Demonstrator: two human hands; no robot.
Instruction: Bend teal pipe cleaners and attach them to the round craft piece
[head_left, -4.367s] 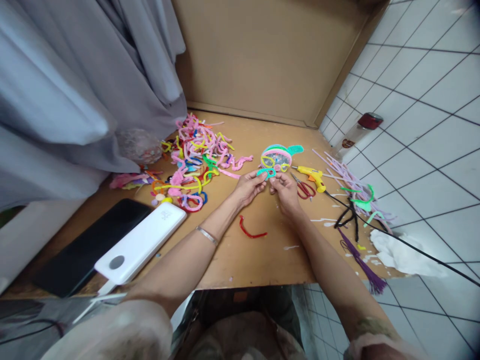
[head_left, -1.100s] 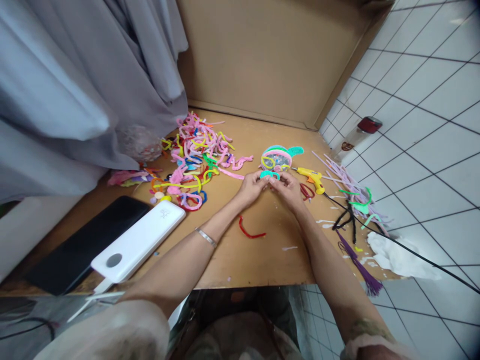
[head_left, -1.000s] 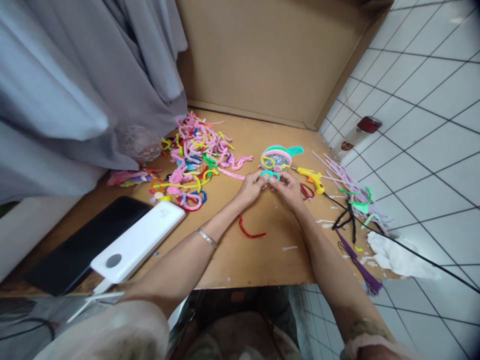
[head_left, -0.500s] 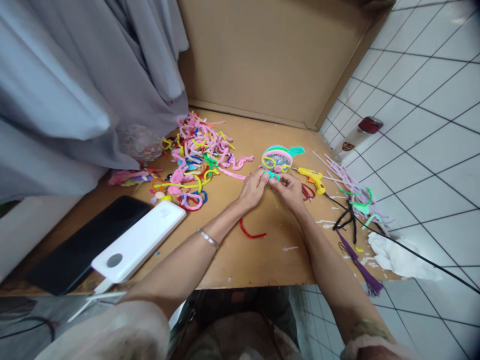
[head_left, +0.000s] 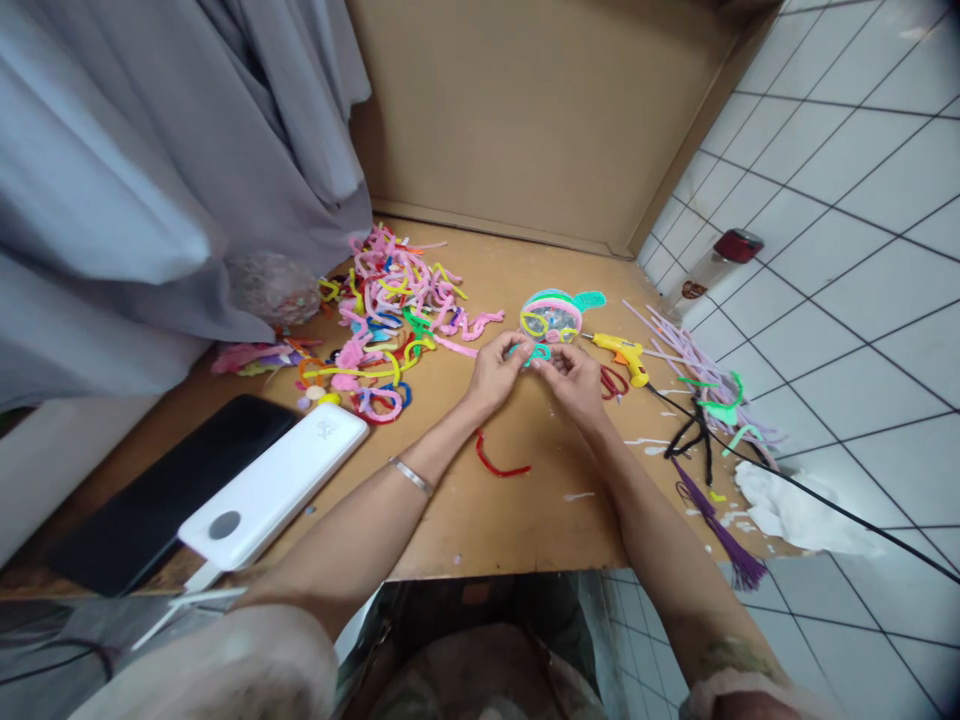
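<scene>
Between my two hands is a small teal pipe cleaner piece (head_left: pixel 537 353), bent into loops. My left hand (head_left: pixel 498 372) pinches its left end, and my right hand (head_left: pixel 571 378) closes on its right side. Just beyond the fingers stands a round piece (head_left: pixel 553 316) with pink, green and yellow edging and a teal tab at its upper right. A yellow glue gun (head_left: pixel 624 357) lies right of my right hand, beside a coil of dark red pipe cleaner (head_left: pixel 613 382). Nearer to me, a bent red pipe cleaner (head_left: pixel 501 468) rests on the wooden table (head_left: pixel 517 530).
Tangled colourful pipe cleaners (head_left: pixel 397 300) are heaped at the left back. A white power bank (head_left: pixel 274 485) and a black phone (head_left: pixel 180 490) lie at the left. Lilac pipe cleaners (head_left: pixel 697 365), a purple tassel (head_left: pixel 724 535), white tissue (head_left: pixel 799 510) and a black cable (head_left: pixel 817 494) are at the right.
My hands have moved slightly apart, with my left hand shifted left, and more of the teal piece's loops shows between the fingers.
</scene>
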